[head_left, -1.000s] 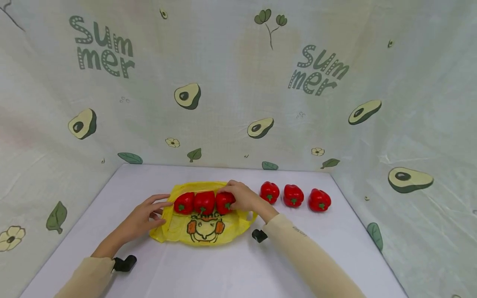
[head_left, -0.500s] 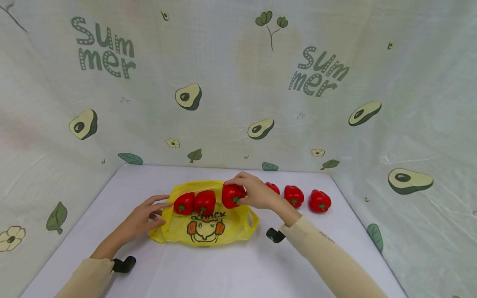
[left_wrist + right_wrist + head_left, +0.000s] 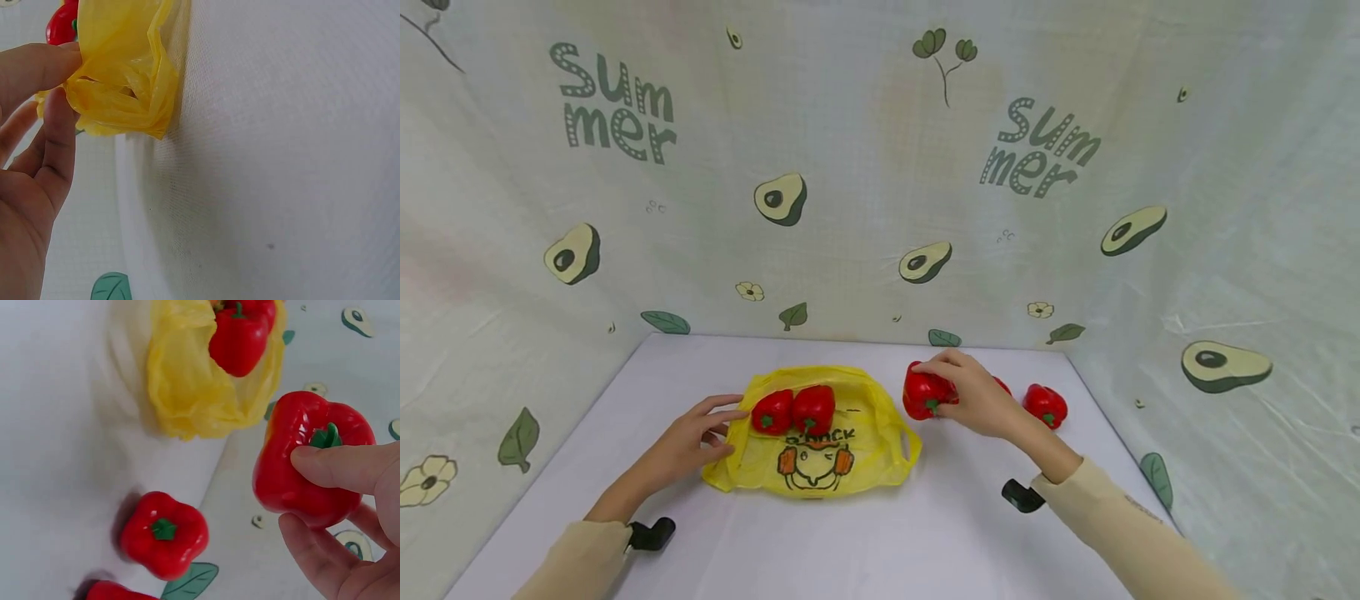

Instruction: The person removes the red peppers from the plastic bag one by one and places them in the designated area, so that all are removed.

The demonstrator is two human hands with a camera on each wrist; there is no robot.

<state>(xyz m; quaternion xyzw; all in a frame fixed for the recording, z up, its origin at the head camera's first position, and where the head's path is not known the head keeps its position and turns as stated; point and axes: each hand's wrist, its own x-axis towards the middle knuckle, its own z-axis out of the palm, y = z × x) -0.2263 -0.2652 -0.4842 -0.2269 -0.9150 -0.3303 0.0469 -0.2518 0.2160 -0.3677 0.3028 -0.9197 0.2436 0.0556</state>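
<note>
My left hand (image 3: 688,442) is at the left edge of a yellow plastic bag (image 3: 872,458), its thumb and index finger spread apart and touching the thin rim. Two red bell peppers (image 3: 813,408) lie side by side in the bag's mouth. To the right of the bag, my right hand (image 3: 981,400) grips another red bell pepper (image 3: 925,392). In the right wrist view, the thumb presses beside the green stem of this held pepper (image 3: 281,469) and the fingers support it from below. Loose peppers (image 3: 1045,406) sit farther right, partly hidden by the right hand.
A white tabletop (image 3: 820,550) carries everything. Behind and beside it hangs a pale cloth (image 3: 850,108) printed with avocados and lettering. In the right wrist view, a pepper (image 3: 164,534) stands on the table, with part of another (image 3: 115,592) at the lower edge.
My right hand has lifted the third bell pepper out of the bag and carried it rightward, past the bag's edge. My left hand and the bag have barely moved.
</note>
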